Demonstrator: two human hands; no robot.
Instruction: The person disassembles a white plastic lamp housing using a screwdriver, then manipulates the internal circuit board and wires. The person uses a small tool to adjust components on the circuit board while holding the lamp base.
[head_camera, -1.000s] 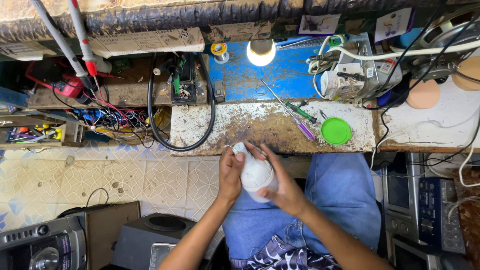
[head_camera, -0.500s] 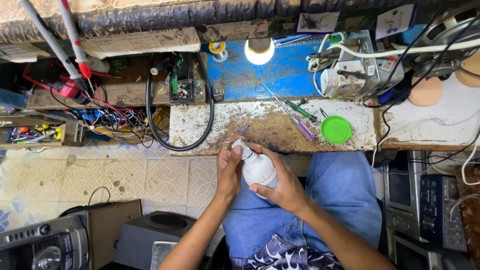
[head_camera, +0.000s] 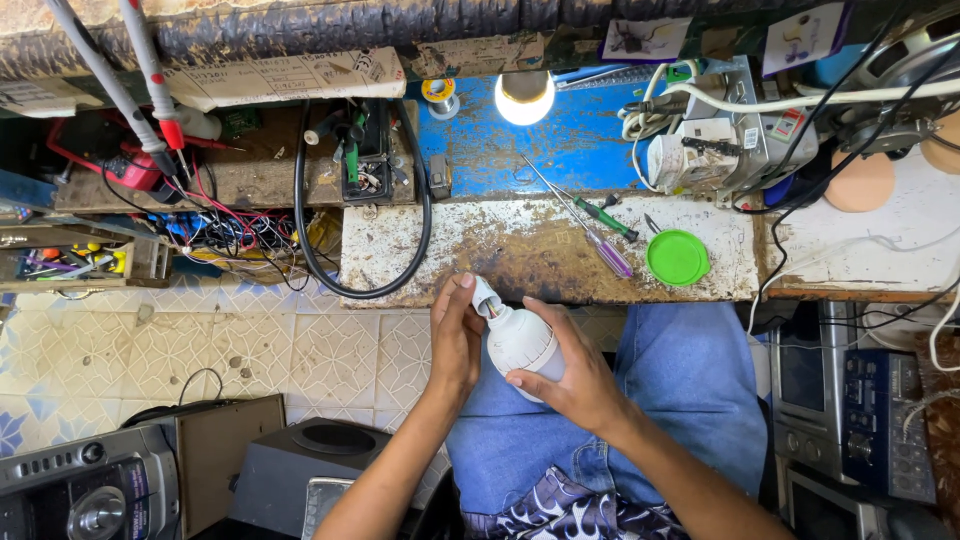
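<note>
Over my lap, just below the bench (head_camera: 545, 250) edge, I have the white bulb (head_camera: 520, 340) cradled in my right hand (head_camera: 565, 375), its grip closed around the dome. My left hand (head_camera: 455, 335) curls its fingers about the base end at eleven o'clock, apparently working it loose. Next calls for a steady twist, I judge. A green lid (head_camera: 677, 257) lies at one o'clock.
</note>
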